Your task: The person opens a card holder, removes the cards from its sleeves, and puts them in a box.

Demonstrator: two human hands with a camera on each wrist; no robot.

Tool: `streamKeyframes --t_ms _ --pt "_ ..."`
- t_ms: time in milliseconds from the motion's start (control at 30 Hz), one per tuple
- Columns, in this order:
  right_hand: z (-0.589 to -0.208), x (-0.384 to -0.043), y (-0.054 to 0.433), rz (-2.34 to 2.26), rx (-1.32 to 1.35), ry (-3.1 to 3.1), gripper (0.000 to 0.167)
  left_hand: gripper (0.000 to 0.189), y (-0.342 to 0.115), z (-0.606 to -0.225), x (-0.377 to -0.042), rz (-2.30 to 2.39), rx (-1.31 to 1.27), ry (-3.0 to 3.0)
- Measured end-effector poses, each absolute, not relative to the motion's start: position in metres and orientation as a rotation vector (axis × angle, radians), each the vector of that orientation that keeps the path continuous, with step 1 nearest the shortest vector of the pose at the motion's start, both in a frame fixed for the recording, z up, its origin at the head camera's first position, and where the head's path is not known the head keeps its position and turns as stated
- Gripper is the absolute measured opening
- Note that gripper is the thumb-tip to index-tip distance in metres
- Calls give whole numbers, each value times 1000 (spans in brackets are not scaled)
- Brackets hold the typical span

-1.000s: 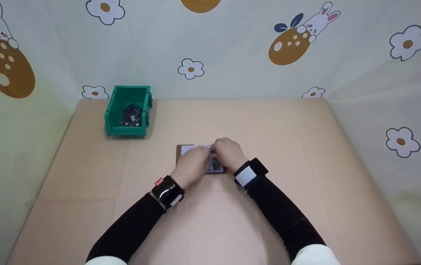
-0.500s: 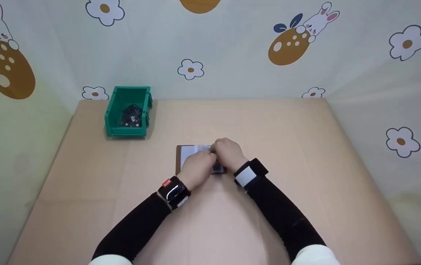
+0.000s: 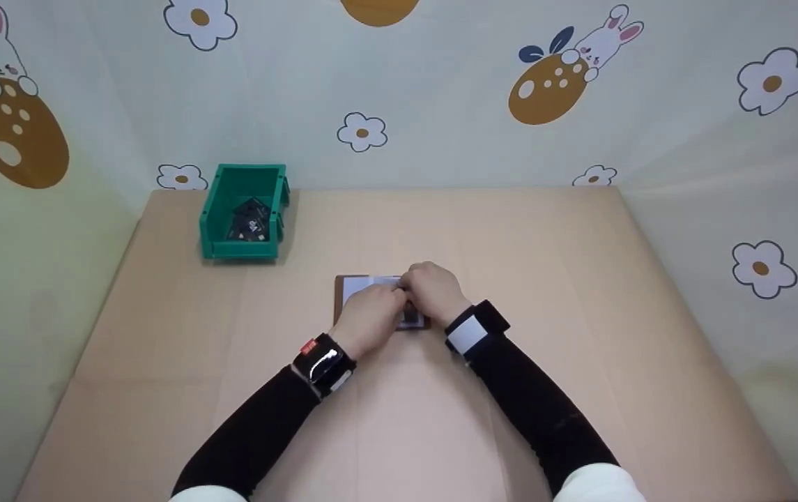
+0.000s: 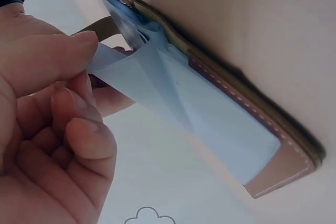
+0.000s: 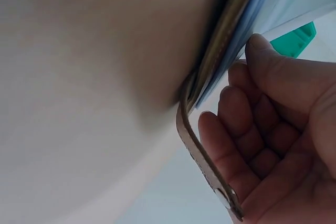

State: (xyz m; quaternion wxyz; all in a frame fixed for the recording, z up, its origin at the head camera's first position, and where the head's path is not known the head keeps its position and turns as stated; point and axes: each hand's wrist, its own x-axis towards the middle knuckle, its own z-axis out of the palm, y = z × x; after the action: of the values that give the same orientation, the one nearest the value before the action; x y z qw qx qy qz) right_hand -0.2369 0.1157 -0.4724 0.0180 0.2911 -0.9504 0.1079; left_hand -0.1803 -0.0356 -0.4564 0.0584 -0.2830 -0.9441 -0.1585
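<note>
A brown leather card holder (image 3: 338,301) with clear plastic sleeves lies open on the table in the head view. My left hand (image 3: 371,317) pinches the edge of a plastic sleeve (image 4: 210,129) between thumb and finger, and the sleeve is pulled up and creased in the left wrist view. Close beside it, my right hand (image 3: 435,291) pinches the sleeves' edge with thumb and index finger; its other fingers curl loosely. The holder's snap strap (image 5: 202,158) sticks out beside those fingers in the right wrist view. Between the hands, whatever sits inside the sleeve is mostly hidden.
A green bin (image 3: 238,249) stands at the table's back left, with several dark cards (image 3: 251,222) inside. Patterned cloth (image 3: 440,104) hangs behind and along both sides of the table (image 3: 545,251).
My left hand has shifted right, closer to my right hand, then slightly back left, uncovering more of the holder's left side. The right hand stays in place.
</note>
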Motion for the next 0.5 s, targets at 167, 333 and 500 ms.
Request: streamKeyframes --t_ms 167,333,500 --pt "-471 -236 116 338 883 -2972 7 10 -38 -458 -180 -512 -858 -2843" --pt "-472 -236 116 331 885 -2959 8 6 -41 -459 -179 -503 -864 -2834" --pt "-472 -236 117 308 887 -2957 10 4 -43 -459 -179 -523 -847 -2837"
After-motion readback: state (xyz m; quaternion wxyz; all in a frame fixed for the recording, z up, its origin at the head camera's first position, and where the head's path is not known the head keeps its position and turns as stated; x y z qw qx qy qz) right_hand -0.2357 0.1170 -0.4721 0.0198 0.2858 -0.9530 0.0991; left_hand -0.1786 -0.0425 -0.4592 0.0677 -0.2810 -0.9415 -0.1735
